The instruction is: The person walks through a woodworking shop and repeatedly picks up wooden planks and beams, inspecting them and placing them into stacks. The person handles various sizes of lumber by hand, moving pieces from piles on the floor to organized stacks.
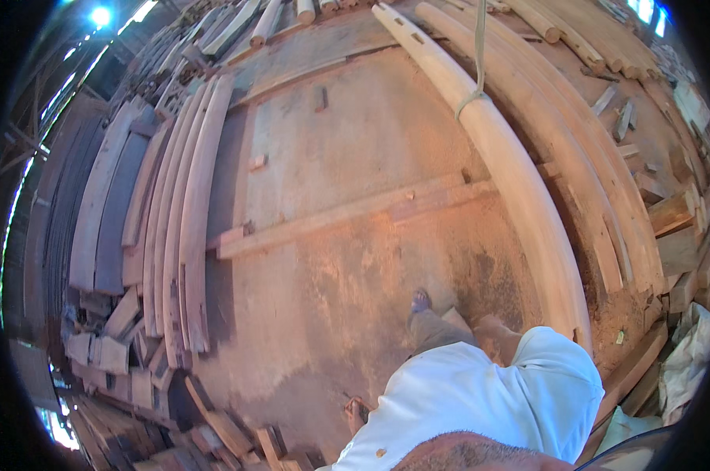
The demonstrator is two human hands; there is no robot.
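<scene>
My right arm (pixel 500 336) comes out of a white sleeve and reaches down beside the near end of a long, pale rounded timber beam (pixel 520 169). Its fingers are too indistinct to read. A small pale block-like piece (pixel 455 318) shows by that arm, but I cannot tell whether the hand touches it. At the lower left of my white shirt, what looks like my left hand (pixel 356 412) hangs low over the floor, mostly cut off by the shirt. A strap (pixel 479 55) hangs from above and loops around the beam.
More long timbers (pixel 582 157) lie right of the beam. Stacked planks (pixel 198 196) and offcuts (pixel 108 353) line the left. A low wooden strip (pixel 339 216) crosses the dusty floor ahead of my sandalled foot (pixel 420 300). Pale sacks (pixel 688 357) lie at the right.
</scene>
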